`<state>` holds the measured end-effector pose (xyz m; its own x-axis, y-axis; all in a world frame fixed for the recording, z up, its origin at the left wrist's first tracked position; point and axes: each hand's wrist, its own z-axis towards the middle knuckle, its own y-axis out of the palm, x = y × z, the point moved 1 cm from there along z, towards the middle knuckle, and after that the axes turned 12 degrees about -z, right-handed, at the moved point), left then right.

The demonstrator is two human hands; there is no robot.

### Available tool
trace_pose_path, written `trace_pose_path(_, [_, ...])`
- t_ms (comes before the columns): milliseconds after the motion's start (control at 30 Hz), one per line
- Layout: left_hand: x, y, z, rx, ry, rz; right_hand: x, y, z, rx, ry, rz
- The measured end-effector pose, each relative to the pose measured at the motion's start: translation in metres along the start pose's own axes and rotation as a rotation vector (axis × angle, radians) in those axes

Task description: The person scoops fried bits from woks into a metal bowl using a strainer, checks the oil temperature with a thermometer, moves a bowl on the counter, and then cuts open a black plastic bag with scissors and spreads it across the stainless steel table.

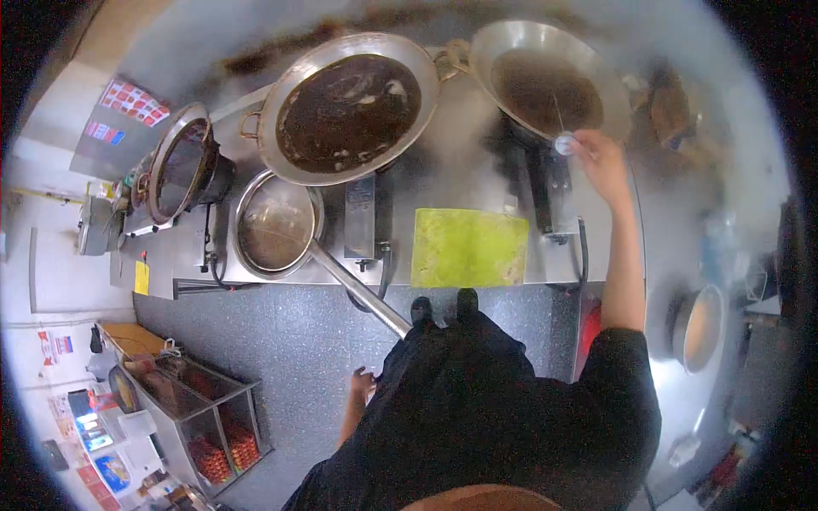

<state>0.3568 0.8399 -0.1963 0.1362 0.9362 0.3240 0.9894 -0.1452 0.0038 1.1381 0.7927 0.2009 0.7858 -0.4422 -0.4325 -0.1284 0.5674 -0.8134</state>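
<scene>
My right hand (601, 162) pinches the round dial head of a probe thermometer (563, 143) at the near rim of the right wok (618, 89). Its thin stem slants down into the brown liquid (545, 89) there. Low beside my dark clothing hangs my left hand (362, 385), its fingers curled; a small whitish bit shows at it, too small to name. To the left, a large two-handled wok (266, 128) holds dark liquid with pale foam. Nearer me, a long-handled strainer (362, 289) rests over a steel bowl (243, 247) on the counter.
Burner units (360, 217) stand beneath the woks, with hoses at the counter's front edge. A yellow-green board (469, 247) lies in front of me. Another wok (158, 192) sits far left. A metal cabinet (192, 426) stands lower left, and a round pot (717, 328) is at right. Steam blurs the back.
</scene>
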Motion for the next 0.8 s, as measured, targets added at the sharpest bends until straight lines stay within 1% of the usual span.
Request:
trace_pose_path(67, [-0.027, -0.012, 0.0, 0.012, 0.001, 0.006, -0.054, -0.032, -0.008, 0.007, -0.047, -0.033])
trace_pose_path(100, [-0.048, -0.023, 0.026, 0.051, -0.039, -0.129, -0.083, -0.038, -0.01, 0.006, -0.071, -0.052])
trace_pose_path(167, [-0.046, -0.033, 0.033, -0.125, 0.185, 0.119, -0.13, -0.031, -0.009, -0.056, -0.179, -0.052])
trace_pose_path(200, [-0.038, -0.033, 0.038, -0.14, 0.094, 0.027, -0.153, -0.026, -0.009, -0.085, -0.23, -0.052])
trace_pose_path(233, [-0.021, -0.026, 0.033, -0.146, 0.003, -0.063, -0.171, -0.008, -0.007, -0.096, -0.313, 0.013])
trace_pose_path(267, [-0.014, -0.016, 0.038, -0.096, 0.116, -0.024, -0.185, 0.017, -0.005, -0.106, -0.393, 0.078])
trace_pose_path(333, [-0.006, -0.005, 0.046, 0.003, 0.341, 0.054, -0.217, 0.063, -0.002, -0.204, -0.45, 0.09])
trace_pose_path(400, [0.018, 0.002, 0.048, -0.075, 0.404, 0.187, -0.245, 0.101, 0.002, -0.227, -0.485, 0.207])
trace_pose_path(433, [0.032, 0.004, 0.044, -0.113, 0.436, 0.253, -0.25, 0.12, 0.005, -0.236, -0.486, 0.204])
trace_pose_path(467, [0.045, 0.007, 0.032, -0.096, 0.412, 0.173, -0.254, 0.139, 0.009, -0.244, -0.483, 0.201])
trace_pose_path(500, [0.062, 0.017, 0.001, -0.078, 0.384, 0.094, -0.258, 0.153, 0.012, -0.254, -0.479, 0.198])
trace_pose_path(533, [0.072, 0.02, -0.015, -0.062, 0.356, 0.02, -0.262, 0.163, 0.014, -0.253, -0.506, 0.139])
trace_pose_path(567, [0.073, 0.01, -0.007, -0.115, 0.327, 0.016, -0.265, 0.169, 0.019, -0.25, -0.533, 0.077])
trace_pose_path(600, [0.07, -0.001, -0.003, -0.109, 0.304, -0.001, -0.265, 0.173, 0.022, -0.249, -0.557, 0.014])
trace_pose_path(700, [0.063, -0.025, 0.007, -0.05, 0.222, -0.018, -0.271, 0.181, 0.03, -0.237, -0.516, -0.045])
trace_pose_path(800, [0.055, -0.056, 0.014, -0.11, 0.183, -0.078, -0.271, 0.192, 0.032, -0.213, -0.447, -0.023])
